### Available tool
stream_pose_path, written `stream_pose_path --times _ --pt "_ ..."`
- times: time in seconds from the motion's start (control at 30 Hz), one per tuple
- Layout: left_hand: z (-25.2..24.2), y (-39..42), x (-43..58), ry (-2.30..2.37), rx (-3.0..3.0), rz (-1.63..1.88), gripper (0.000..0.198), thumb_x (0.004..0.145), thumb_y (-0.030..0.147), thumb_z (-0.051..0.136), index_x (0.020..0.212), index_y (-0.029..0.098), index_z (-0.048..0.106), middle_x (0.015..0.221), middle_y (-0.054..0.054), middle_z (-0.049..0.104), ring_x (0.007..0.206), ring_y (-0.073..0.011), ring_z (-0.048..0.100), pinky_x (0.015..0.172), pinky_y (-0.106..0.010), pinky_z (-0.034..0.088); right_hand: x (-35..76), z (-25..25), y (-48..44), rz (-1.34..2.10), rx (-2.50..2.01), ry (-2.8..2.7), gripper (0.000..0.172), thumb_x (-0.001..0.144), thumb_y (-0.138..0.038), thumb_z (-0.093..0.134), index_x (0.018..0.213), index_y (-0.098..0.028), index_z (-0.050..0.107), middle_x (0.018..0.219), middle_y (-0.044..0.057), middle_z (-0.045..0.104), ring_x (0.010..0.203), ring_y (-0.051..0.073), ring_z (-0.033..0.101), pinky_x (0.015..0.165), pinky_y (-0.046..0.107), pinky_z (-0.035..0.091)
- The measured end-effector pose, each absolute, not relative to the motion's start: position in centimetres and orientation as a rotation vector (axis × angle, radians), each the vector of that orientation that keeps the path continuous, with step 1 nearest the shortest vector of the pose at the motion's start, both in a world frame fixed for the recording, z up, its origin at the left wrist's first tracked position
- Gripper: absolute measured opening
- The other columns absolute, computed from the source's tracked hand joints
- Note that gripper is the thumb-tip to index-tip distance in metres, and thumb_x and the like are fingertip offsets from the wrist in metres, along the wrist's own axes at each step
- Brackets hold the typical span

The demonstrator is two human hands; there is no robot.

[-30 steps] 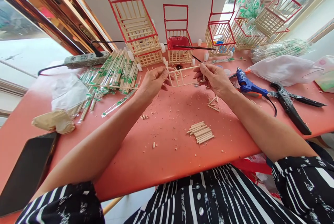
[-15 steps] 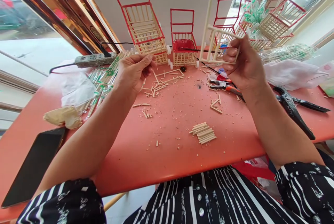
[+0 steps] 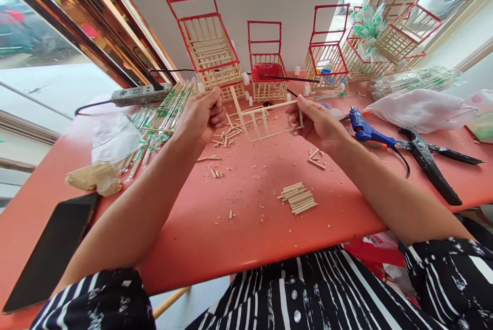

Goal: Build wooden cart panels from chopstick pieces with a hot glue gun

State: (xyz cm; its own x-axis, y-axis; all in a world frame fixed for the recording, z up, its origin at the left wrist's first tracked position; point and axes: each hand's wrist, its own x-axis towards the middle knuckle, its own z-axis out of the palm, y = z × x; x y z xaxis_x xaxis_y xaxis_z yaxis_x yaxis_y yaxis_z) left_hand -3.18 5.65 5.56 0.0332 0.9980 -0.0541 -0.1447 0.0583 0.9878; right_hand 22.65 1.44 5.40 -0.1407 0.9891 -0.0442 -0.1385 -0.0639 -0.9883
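The pale stick frame (image 3: 265, 123) was held beyond the pile of cut sticks (image 3: 298, 198) and a little to its left, apparently lifted off the table (image 3: 215, 237) and slightly tilted. Two crossbars spanned it, and at its left end a long stick ran on past the corner. The right hand (image 3: 316, 122), beyond the pile and slightly to its right, was clamped on the frame's right end, thumb and fingers pinching near the corners. The left hand (image 3: 204, 114), beyond the pile and well to its left, had its fingers curled closed just beside the long stick, apparently clear of it; whether they hid anything small could not be told. With one end unsupported, the frame probably called for a light, steady pinch close to a corner, since squeezing mid-bar might bow the thin sticks or strain a joint. Keeping the bars in one plane seemed the best guard against twist. Loose offcuts (image 3: 227, 137) lay beyond the pile to its left, where a lowered end could catch on them. The glue gun (image 3: 364, 127) lay beyond the pile to its right, the shears (image 3: 429, 163) farther right, and the tall red-trimmed cart (image 3: 208, 42) stood well beyond the pile, to its left.
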Motion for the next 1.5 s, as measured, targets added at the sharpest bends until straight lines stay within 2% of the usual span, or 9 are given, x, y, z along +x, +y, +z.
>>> stream_pose_path --times 0.27,0.53,0.73,0.8,0.9,0.97,1.13,1.3,1.5 --pt "5.2 5.6 -3.6 1.207 1.282 1.233 0.019 0.081 0.020 0.085 0.068 0.017 0.071 0.062 0.000 0.068 0.051 -0.0064 0.058 0.051 -0.017 0.046 22.5 3.6 1.9 1.591 -1.064 -1.042 0.045 0.091 -0.055 0.087 0.073 -0.017 0.071 0.067 -0.002 0.064 0.057 0.008 0.056 0.051 0.018 0.048" --pt "6.3 5.6 -4.5 1.220 1.205 1.333 0.042 0.102 0.022 0.070 0.060 0.020 0.064 0.049 0.003 0.057 0.044 -0.0054 0.042 0.045 -0.023 0.033 22.3 3.0 1.9 1.618 -1.117 -1.036 0.043 0.090 -0.054 0.088 0.076 -0.016 0.075 0.067 -0.001 0.063 0.057 0.007 0.056 0.050 0.018 0.046" --pt "7.2 5.3 -4.2 1.237 1.274 1.267 0.022 0.097 -0.002 0.064 0.094 0.018 0.073 0.074 0.001 0.073 0.065 -0.0088 0.064 0.067 -0.025 0.050 22.5 2.7 2.1 1.567 -1.105 -1.082 0.045 0.087 -0.058 0.090 0.077 -0.017 0.075 0.068 -0.002 0.064 0.057 0.007 0.055 0.049 0.018 0.048" --pt "6.8 5.1 -3.7 1.158 1.209 1.278 0.006 0.097 0.016 0.077 0.097 0.020 0.072 0.084 -0.002 0.076 0.070 -0.0112 0.068 0.069 -0.027 0.053 22.4 2.7 2.0 1.531 -1.085 -1.089 0.047 0.085 -0.060 0.091 0.077 -0.017 0.074 0.068 -0.002 0.064 0.057 0.007 0.056 0.051 0.018 0.050" --pt "5.5 5.0 -2.8 1.086 1.121 1.172 0.032 0.090 0.050 0.086 0.096 0.021 0.074 0.089 -0.007 0.077 0.075 -0.0167 0.072 0.070 -0.031 0.056 22.3 2.8 2.0 1.466 -1.068 -1.087 0.049 0.083 -0.063 0.091 0.077 -0.018 0.073 0.067 -0.003 0.063 0.058 0.008 0.057 0.052 0.018 0.052" --pt "4.5 5.0 -2.4 1.036 1.129 1.050 0.039 0.084 0.054 0.091 0.096 0.019 0.077 0.091 -0.008 0.077 0.075 -0.0167 0.071 0.068 -0.030 0.056 22.3 2.8 2.0 1.431 -1.062 -1.098 0.049 0.083 -0.064 0.090 0.078 -0.019 0.074 0.068 -0.003 0.063 0.058 0.008 0.057 0.053 0.018 0.052" --pt "3.3 5.4 -2.8 1.026 1.176 0.860 0.033 0.070 0.035 0.102 0.090 0.016 0.084 0.084 -0.007 0.077 0.068 -0.0110 0.067 0.060 -0.021 0.053 23.0 2.1 2.4 1.440 -1.003 -1.169 0.049 0.074 -0.063 0.096 0.085 -0.019 0.078 0.073 -0.004 0.066 0.063 0.006 0.059 0.058 0.017 0.055" --pt "3.0 6.0 -3.2 1.100 1.130 0.875 0.017 0.075 0.023 0.097 0.078 0.015 0.082 0.081 -0.007 0.079 0.064 -0.0099 0.068 0.059 -0.019 0.057 23.7 1.4 2.8 1.475 -1.025 -1.234 0.054 0.067 -0.063 0.100 0.091 -0.019 0.080 0.088 0.001 0.075 0.078 0.009 0.068 0.066 0.017 0.060" --pt "2.5 6.2 -3.2 1.125 1.089 0.828 0.018 0.080 0.016 0.095 0.073 0.014 0.079 0.075 -0.008 0.077 0.061 -0.0118 0.070 0.059 -0.022 0.060 25.4 2.6 3.8 1.125 -1.214 -1.342 0.042 0.091 -0.061 0.084 0.096 -0.020 0.077 0.101 0.006 0.077 0.085 0.013 0.070 0.058 0.019 0.055"
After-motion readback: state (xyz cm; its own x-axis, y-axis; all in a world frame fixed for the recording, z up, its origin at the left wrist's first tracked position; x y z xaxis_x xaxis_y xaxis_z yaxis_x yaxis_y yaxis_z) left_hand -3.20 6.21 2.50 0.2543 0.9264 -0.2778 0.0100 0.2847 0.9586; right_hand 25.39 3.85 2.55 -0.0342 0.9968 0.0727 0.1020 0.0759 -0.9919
